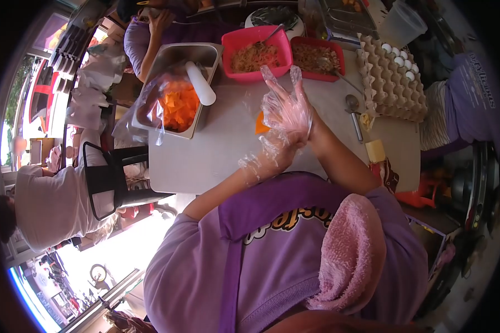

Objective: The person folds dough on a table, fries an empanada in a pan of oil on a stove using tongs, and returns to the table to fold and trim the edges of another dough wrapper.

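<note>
My two hands come together over the grey table [228,150], in front of my purple apron [272,197], and thin clear plastic gloves [279,111] cover them in loose wrinkles. My left hand [288,140] comes in from the left with its crumpled cuff bunched along the wrist, and my right hand [295,108] overlaps it from the other side. Two fingers stick out toward the far side of the table, spread apart in a V, with baggy plastic at their tips; the rest are folded or hidden in the overlap, and I cannot tell which fingers belong to which hand, or whether any of them pinch the plastic. A flat orange piece [260,123] lies on the table just beside my hands, to their left and partly hidden by them. Farther left, a metal pan [213,55] holds a heap of orange pieces [179,108], with a clear bag [134,119] over its side and a white cylinder [200,84] leaning above the heap. Beyond my fingertips sit a pink tub [286,43] and a red tub [339,55], both with crumbly food inside. To my right lie a metal spoon [354,117] and a pale yellow block [375,151].
</note>
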`<action>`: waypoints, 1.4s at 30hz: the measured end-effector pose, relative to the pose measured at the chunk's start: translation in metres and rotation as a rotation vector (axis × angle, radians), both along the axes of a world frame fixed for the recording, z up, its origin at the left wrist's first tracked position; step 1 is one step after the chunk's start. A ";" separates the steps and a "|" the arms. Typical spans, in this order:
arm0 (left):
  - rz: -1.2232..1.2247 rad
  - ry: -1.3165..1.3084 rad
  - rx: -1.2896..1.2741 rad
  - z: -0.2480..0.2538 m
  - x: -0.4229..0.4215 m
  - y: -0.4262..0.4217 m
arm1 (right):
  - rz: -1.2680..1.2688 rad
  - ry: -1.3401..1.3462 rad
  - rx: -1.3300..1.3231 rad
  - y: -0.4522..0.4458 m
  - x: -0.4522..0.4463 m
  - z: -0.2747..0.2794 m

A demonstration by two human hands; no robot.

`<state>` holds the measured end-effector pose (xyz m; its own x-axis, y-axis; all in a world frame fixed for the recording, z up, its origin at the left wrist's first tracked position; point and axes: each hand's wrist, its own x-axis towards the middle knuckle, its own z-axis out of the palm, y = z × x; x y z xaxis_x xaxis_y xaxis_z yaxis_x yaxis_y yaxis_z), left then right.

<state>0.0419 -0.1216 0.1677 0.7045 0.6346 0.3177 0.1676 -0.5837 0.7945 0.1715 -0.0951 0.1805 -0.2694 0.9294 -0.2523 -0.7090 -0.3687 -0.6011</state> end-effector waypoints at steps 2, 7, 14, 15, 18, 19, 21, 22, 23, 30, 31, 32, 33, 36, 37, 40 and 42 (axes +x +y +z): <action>-0.027 0.008 0.010 0.001 0.000 -0.001 | 0.028 0.048 -0.027 -0.003 0.000 -0.001; -0.036 0.027 0.048 0.001 0.002 0.000 | 0.095 0.086 0.066 -0.002 0.004 -0.019; -0.065 0.097 0.037 0.008 0.001 0.000 | 0.027 0.291 -0.009 -0.002 -0.001 -0.007; -0.065 0.098 0.036 0.009 0.001 0.000 | 0.046 0.308 0.003 -0.001 -0.001 -0.008; -0.098 0.046 0.060 0.010 0.002 0.001 | 0.126 0.090 0.188 0.007 0.005 -0.017; -0.101 0.031 0.042 0.010 0.003 0.001 | 0.126 0.090 0.187 0.008 0.005 -0.016; -0.104 0.016 0.025 0.011 0.003 0.002 | 0.049 0.123 0.176 0.009 0.002 -0.014; -0.110 0.029 0.018 0.014 0.003 0.002 | 0.049 0.123 0.176 0.009 0.000 -0.011; -0.116 0.042 0.012 0.015 0.003 0.002 | 0.059 0.156 0.169 0.008 -0.002 -0.006; -0.139 -0.027 0.012 0.007 0.001 0.001 | 0.216 0.193 0.095 0.011 -0.008 -0.001; -0.122 -0.026 -0.038 0.002 0.001 -0.001 | 0.275 0.171 0.092 0.011 -0.006 -0.009; -0.104 -0.024 -0.090 -0.001 0.001 -0.002 | 0.273 0.172 0.094 0.014 -0.004 -0.016; -0.106 -0.023 -0.089 -0.005 -0.001 -0.002 | 0.306 0.203 0.119 0.017 -0.002 -0.022; -0.094 0.011 -0.038 0.002 -0.002 0.000 | 0.282 0.211 0.155 0.013 -0.007 -0.009; -0.121 -0.013 -0.016 0.004 -0.001 0.002 | 0.225 0.187 0.163 0.012 -0.009 -0.003; -0.146 -0.032 0.028 0.006 -0.002 0.007 | 0.087 0.182 0.308 0.023 -0.011 -0.018; -0.143 -0.025 0.048 0.005 -0.002 0.008 | -0.001 0.130 0.253 0.023 -0.012 -0.021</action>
<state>0.0399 -0.1139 0.1724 0.7778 0.5126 0.3637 0.0607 -0.6373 0.7683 0.1596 -0.0724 0.1594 -0.2836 0.9586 0.0244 -0.7862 -0.2178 -0.5783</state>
